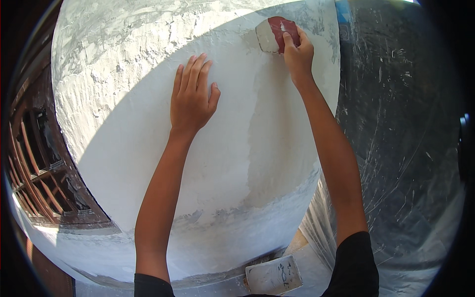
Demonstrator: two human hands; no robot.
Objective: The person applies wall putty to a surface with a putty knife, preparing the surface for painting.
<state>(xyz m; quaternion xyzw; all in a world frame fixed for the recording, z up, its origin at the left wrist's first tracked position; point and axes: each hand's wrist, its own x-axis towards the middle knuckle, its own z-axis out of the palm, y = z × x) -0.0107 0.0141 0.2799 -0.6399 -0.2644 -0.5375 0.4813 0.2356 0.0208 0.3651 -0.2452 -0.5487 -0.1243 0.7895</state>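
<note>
A whitish plastered wall [220, 143] fills the middle of the head view. My left hand [192, 99] rests against it, fingers stretched out and holding nothing. Higher up, towards the right edge of the wall, my right hand [301, 57] grips a putty scraper [282, 32], its thumb across the red part. The pale, putty-smeared side of the scraper points left and lies against the wall. Below the scraper runs a greyer, damp-looking band of putty [272, 128]. The fingers behind the scraper are mostly hidden.
A brown wooden window frame with bars [54, 178] stands at the left. Dark plastic sheeting [405, 128] hangs at the right. Low down sits a white rectangular tub [267, 279] with dark marks. Sunlit rough plaster [114, 54] covers the upper left.
</note>
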